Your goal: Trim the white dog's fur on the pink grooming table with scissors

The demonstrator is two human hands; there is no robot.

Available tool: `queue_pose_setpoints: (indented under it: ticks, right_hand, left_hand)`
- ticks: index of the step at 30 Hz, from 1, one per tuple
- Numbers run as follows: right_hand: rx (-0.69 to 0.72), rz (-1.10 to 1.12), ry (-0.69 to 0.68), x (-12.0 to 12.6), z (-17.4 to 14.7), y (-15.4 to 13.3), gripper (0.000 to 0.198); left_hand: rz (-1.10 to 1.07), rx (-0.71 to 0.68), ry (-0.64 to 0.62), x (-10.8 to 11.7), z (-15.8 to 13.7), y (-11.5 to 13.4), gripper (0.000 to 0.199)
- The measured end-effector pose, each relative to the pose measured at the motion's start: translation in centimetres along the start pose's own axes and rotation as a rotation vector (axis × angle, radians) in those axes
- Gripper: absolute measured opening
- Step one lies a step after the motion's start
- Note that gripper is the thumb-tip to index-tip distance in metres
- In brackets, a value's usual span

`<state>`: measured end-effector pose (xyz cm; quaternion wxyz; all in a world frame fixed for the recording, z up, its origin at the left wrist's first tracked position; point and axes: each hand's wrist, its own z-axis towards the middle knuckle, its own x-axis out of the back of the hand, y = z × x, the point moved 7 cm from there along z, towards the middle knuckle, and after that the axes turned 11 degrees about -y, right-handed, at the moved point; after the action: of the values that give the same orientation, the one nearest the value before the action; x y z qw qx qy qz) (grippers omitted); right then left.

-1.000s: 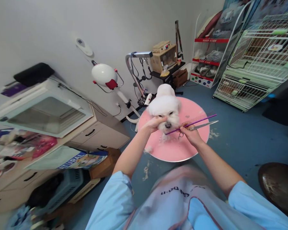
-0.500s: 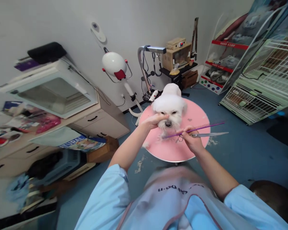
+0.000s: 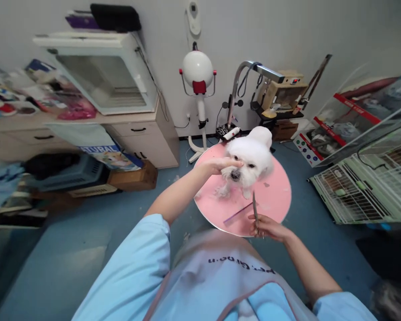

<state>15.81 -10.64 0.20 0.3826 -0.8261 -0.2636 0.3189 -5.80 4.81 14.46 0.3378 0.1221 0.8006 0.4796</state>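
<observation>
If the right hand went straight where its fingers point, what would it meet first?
Probably the purple comb lying on the pink grooming table, though the right hand may be high enough to pass over.

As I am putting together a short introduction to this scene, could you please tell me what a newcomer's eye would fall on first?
Probably the fluffy white dog on the round pink table, with the person's left hand at its muzzle. Next, the scissors in the right hand, near the table's edge, and the purple comb lying beside them. Behind, a white, red-trimmed rounded device stands out against the wall.
</observation>
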Motion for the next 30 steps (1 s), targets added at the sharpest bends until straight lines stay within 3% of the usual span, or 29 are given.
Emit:
queue_pose_setpoints:
  ticks: [3, 5, 8, 10, 13, 16, 23, 27, 30]
  right_hand:
    - [-0.06, -0.025, -0.437, -1.1, -4.6, -2.7, 0.081]
    - [-0.123, -0.076, -0.648, -1.0, -6.6, -4.9, 0.077]
    - [-0.246, -0.172, -0.903, -0.4, -6.8, -9.2, 0.073]
    - [-0.277, -0.254, -0.992, 0.0, -5.4, -12.6, 0.075]
    - [-0.26, -0.346, -1.035, 0.1, -2.7, -17.2, 0.078]
    - [-0.28, -0.409, -1.072, -0.2, -1.2, -19.5, 0.081]
    - [-0.425, -0.458, -1.036, 0.4, -0.2, -19.3, 0.071]
    - [-0.331, -0.456, -1.05, 0.1, -0.2, -19.7, 0.081]
    - [-0.363, -0.462, -0.992, 0.3, -0.5, -19.5, 0.074]
  left_hand:
    - [-0.01, -0.015, -0.018, 0.1, -0.2, 0.3, 0.032]
    - [-0.031, -0.014, 0.002, 0.3, -0.4, 0.5, 0.034]
    - [-0.036, 0.035, 0.046, 1.0, -0.7, 0.5, 0.036]
    - [-0.026, 0.057, 0.077, 1.5, -0.8, 0.5, 0.035]
    - [-0.004, 0.05, 0.043, 1.7, -0.5, 0.5, 0.034]
    - [0.039, 0.028, -0.06, 1.3, -0.2, 0.5, 0.032]
    - [0.004, 0.05, -0.026, 1.7, -0.1, 0.4, 0.03]
    - [0.017, 0.049, -0.124, 1.0, 0.1, 0.5, 0.026]
    - [0.001, 0.052, -0.131, 0.5, -0.1, 0.7, 0.024]
